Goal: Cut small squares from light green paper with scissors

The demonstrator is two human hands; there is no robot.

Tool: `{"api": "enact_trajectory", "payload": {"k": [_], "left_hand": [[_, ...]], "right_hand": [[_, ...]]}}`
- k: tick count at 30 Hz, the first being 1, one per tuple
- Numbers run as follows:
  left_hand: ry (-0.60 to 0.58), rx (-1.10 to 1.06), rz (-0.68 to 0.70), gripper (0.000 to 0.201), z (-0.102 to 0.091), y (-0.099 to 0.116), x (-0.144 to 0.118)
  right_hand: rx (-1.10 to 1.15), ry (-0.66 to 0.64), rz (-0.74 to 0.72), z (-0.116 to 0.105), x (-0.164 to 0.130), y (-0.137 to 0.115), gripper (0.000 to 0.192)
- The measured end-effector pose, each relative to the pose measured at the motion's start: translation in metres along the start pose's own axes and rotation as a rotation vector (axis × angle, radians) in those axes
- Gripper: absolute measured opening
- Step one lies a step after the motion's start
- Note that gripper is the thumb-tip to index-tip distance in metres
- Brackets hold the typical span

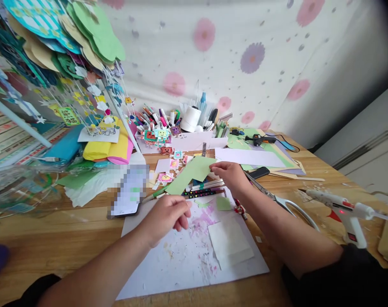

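My right hand [230, 175] pinches the edge of a light green paper sheet [190, 174] that lies slanted over pens [204, 189] near the table's middle. My left hand [168, 215] hovers with curled fingers over a stained white sheet [181, 260]; I cannot see anything in it. On that white sheet lie a small green paper square [223, 203] and a pale folded paper [229, 243].
Scissors [278, 199] lie right of my right hand. A white glue gun [344, 213] stands at the right edge. A phone [128, 192] lies to the left. Marker holders [181, 123], a black glue gun [261, 139] and paper stacks sit behind; hanging paper crafts [59, 47] fill the upper left.
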State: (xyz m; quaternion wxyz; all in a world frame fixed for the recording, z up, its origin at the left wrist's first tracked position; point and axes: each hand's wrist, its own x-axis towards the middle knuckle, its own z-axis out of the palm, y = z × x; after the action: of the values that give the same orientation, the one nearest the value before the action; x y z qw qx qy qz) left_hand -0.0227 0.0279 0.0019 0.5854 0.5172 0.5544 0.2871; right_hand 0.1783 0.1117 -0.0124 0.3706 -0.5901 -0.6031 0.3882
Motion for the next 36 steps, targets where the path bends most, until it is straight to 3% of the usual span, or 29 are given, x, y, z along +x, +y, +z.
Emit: {"api": "enact_trajectory", "payload": {"k": [2, 5, 8, 11, 15, 17, 19, 24, 28, 32, 36], "left_hand": [[-0.116, 0.008, -0.064, 0.034, 0.005, -0.001, -0.004], [-0.173, -0.058, -0.077, 0.037, 0.009, -0.003, -0.009], [-0.152, -0.159, -0.070, 0.044, 0.007, -0.005, -0.007], [-0.110, -0.345, 0.025, 0.045, 0.005, -0.005, -0.005], [-0.315, -0.482, 0.060, 0.039, 0.014, -0.005, -0.011], [-0.325, -0.439, 0.014, 0.034, 0.020, -0.005, -0.015], [-0.260, -0.415, -0.004, 0.027, 0.024, -0.007, -0.017], [-0.091, -0.520, 0.046, 0.024, 0.024, -0.006, -0.013], [-0.069, -0.586, 0.075, 0.032, 0.023, -0.005, -0.013], [-0.087, -0.628, 0.078, 0.037, 0.024, -0.004, -0.016], [-0.083, -0.693, 0.102, 0.039, 0.025, -0.003, -0.019]], "right_hand": [[0.117, 0.079, -0.032, -0.007, -0.009, -0.003, 0.018], [0.279, 0.189, -0.103, -0.026, -0.027, -0.006, 0.014], [0.372, 0.249, -0.144, -0.051, -0.046, -0.007, 0.015], [0.357, 0.241, -0.156, -0.069, -0.064, -0.006, 0.014], [0.191, 0.123, -0.165, -0.071, -0.084, -0.004, 0.013], [0.042, 0.041, -0.172, -0.072, -0.093, -0.001, 0.019], [-0.156, -0.005, -0.180, -0.083, -0.101, 0.006, 0.025], [-0.666, 0.123, -0.097, -0.132, -0.119, 0.050, 0.038], [-0.821, 0.075, -0.022, -0.145, -0.124, 0.081, 0.046], [-0.861, 0.143, 0.017, -0.142, -0.121, 0.083, 0.050], [-0.831, 0.346, 0.038, -0.142, -0.129, 0.067, 0.052]]}}
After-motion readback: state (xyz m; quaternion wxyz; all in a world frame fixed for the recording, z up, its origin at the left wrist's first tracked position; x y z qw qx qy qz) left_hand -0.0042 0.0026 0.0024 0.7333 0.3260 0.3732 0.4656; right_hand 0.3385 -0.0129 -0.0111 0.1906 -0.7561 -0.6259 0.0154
